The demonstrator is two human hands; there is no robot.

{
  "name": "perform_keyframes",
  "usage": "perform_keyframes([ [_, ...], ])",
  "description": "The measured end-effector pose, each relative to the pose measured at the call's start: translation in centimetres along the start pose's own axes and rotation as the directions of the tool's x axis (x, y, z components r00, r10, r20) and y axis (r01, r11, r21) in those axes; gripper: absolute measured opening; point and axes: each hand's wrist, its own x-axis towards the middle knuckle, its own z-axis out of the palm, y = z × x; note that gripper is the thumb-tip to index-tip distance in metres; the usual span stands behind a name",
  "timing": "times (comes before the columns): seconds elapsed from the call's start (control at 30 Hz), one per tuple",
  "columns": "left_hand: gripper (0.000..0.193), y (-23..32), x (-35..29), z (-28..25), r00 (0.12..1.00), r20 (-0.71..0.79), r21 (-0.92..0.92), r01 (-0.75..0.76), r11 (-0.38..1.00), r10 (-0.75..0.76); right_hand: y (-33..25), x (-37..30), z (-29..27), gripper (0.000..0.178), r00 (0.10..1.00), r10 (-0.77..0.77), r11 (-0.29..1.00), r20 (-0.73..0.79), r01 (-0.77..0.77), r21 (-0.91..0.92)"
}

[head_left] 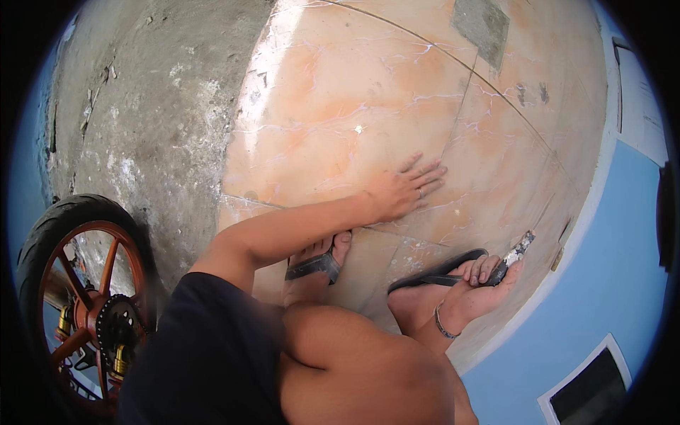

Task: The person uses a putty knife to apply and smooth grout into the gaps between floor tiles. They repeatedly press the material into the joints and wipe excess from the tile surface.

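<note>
Clock face laid over the view, 12 at the top edge.

Left hand (405, 193): just off centre toward 2 o'clock, palm down on the marbled peach tile floor (304, 156). Fingers extended and slightly apart, nothing in the grasp; thin ring on one finger. Forearm comes in from 8 o'clock, dark sleeve (205, 347) at its upper end.

Right hand (489, 287): at 4 o'clock, fingers curled and clamped round the dark handle of a small hand tool (520, 249). Tool lies between 3 and 4 o'clock, its pale, smeared end pointing toward 1 o'clock; cannot tell whether the tip touches the floor. Bracelet (444, 322) on that wrist.

Feet in dark sandals: left sandal (312, 269) just below centre toward 7 o'clock, right sandal (425, 278) at 4, beside the right hand.

Spoked wheel (88, 312) with black tyre and chain sprocket at 8. Rough grey concrete (156, 92) at 10. Blue wall (595, 262) from 3 to 4.
</note>
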Motion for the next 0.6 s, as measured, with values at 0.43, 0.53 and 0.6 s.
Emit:
perform_keyframes([
  [0.43,0.069,1.7,-4.0,-5.0,0.965,-0.074,-0.192,0.234,0.953,-0.252,1.9,0.4,-1.9,0.039,0.978,0.166,0.968,-0.123,-0.138,0.211],
  [0.53,0.07,2.9,-1.9,-1.1,0.966,-0.073,-0.004,0.247,0.969,-0.247,1.8,0.5,-0.8,0.038,0.982,0.161,0.977,-0.101,-0.143,0.159],
  [0.6,0.069,-0.9,-4.0,-2.5,0.922,-0.198,-0.018,0.336,0.942,-0.333,1.7,0.6,0.1,0.036,0.989,0.135,0.982,-0.065,-0.125,0.141],
])
